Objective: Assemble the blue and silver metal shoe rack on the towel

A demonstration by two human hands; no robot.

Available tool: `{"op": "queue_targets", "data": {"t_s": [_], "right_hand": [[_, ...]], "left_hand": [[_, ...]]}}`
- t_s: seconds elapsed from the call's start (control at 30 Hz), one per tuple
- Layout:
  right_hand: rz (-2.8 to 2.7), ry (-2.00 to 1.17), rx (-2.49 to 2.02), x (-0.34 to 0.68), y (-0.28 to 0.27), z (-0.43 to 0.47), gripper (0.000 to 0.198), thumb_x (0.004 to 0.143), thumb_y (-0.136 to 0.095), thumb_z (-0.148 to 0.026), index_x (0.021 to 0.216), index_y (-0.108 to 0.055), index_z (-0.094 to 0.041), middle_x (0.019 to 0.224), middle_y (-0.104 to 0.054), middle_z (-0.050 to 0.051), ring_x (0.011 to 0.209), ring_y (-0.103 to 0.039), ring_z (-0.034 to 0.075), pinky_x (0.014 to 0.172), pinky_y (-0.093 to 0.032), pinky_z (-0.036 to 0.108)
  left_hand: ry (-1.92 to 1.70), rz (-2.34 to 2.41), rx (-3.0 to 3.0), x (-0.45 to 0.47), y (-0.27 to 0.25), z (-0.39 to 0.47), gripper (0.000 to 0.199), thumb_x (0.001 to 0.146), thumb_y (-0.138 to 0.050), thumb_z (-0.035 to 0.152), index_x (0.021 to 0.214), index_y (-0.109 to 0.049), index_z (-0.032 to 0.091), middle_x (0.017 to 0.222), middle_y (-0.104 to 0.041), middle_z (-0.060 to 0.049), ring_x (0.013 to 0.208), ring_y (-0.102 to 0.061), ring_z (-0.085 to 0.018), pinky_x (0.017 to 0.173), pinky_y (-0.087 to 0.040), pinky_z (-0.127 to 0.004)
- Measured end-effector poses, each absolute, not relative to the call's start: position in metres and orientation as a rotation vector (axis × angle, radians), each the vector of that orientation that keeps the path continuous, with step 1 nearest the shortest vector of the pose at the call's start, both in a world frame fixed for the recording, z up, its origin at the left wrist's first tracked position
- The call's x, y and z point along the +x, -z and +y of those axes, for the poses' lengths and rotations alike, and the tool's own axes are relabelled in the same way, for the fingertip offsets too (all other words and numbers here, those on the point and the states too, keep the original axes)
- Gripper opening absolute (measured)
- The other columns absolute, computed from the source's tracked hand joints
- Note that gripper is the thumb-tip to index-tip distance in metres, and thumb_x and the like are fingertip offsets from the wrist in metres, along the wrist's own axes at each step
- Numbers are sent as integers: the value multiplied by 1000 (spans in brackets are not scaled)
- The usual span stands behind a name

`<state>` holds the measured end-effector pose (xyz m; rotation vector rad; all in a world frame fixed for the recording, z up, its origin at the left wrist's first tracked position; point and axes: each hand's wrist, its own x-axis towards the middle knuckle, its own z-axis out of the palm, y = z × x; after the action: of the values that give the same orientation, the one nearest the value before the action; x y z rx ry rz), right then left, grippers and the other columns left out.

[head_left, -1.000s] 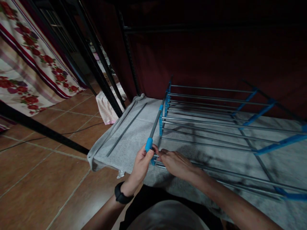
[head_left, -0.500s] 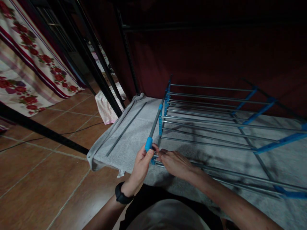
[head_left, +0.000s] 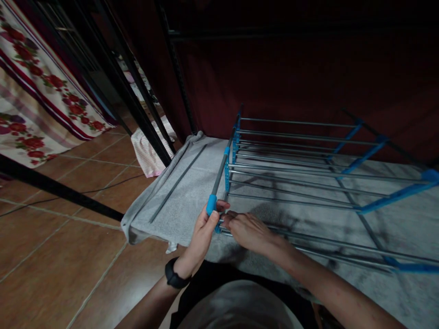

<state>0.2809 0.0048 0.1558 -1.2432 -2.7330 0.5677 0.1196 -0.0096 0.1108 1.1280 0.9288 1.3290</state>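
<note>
A rack of metal tubes [head_left: 329, 173] and blue plastic joints lies on its side on a grey towel-like cloth [head_left: 192, 192]. My left hand [head_left: 203, 228] is closed around the blue connector [head_left: 211, 204] at the near corner of its left end, thumb resting on the connector. Beside it, my right hand [head_left: 246, 232] has its fingers pinched at the left end of a metal tube [head_left: 308, 239] along the near side. My fingers hide where tube and connector meet.
A loose grey rod [head_left: 178, 185] lies on the cloth to the left. Black metal posts [head_left: 137, 109] rise at the left, with a black bar [head_left: 68, 192] over the tiled floor [head_left: 61, 246]. Behind the rack hangs a dark red cloth [head_left: 291, 82]; a floral curtain [head_left: 51, 91] is at far left.
The view has shifted slightly, so the rack appears a little further left and higher. My left fingers have opened slightly at the connector; my right hand stays at the tube's end.
</note>
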Motion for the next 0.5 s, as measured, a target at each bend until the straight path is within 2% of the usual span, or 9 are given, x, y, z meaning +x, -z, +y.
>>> {"op": "queue_targets", "data": {"t_s": [0.13, 0.23, 0.37, 0.43, 0.5], "right_hand": [[-2630, -335, -1225, 292, -152, -11, 38, 104, -41, -30, 137, -54, -18, 128, -64, 15, 115, -62, 26, 100, -48, 41], [-2473, -192, -1154, 314, -133, -42, 41, 101, -42, -18, 141, -51, -21, 134, -60, 13, 119, -57, 24, 106, -45, 42], [-2214, -303, -1221, 346, -81, -96, 48, 95, -43, -7, 137, -55, -25, 127, -64, 8, 115, -60, 20, 102, -50, 35], [-2003, -457, -1350, 361, -50, -117, 45, 94, -42, -10, 133, -59, -26, 123, -66, 8, 111, -63, 19, 97, -53, 33], [-1641, -627, -1522, 376, -22, -132, 36, 96, -42, -18, 123, -65, -26, 115, -69, 8, 105, -66, 20, 91, -56, 33]], "left_hand": [[-1337, 978, 1180, 115, -115, -10, 36, 92, -61, 48, 115, -65, 21, 119, -68, -9, 111, -61, -23, 96, -47, -36], [-1339, 1072, 1266, 106, -113, -10, 42, 87, -68, 45, 122, -62, 22, 125, -65, -8, 119, -59, -24, 102, -44, -36], [-1338, 1219, 1239, 89, -95, -12, 50, 83, -72, 44, 126, -59, 23, 126, -64, -6, 122, -56, -22, 105, -42, -34], [-1432, 1345, 1184, 81, -78, -17, 44, 83, -72, 45, 119, -61, 23, 118, -65, -3, 113, -59, -19, 102, -43, -32], [-1528, 1526, 1194, 73, -56, -25, 37, 82, -72, 45, 109, -62, 22, 103, -65, 0, 93, -61, -16, 90, -47, -30]]}}
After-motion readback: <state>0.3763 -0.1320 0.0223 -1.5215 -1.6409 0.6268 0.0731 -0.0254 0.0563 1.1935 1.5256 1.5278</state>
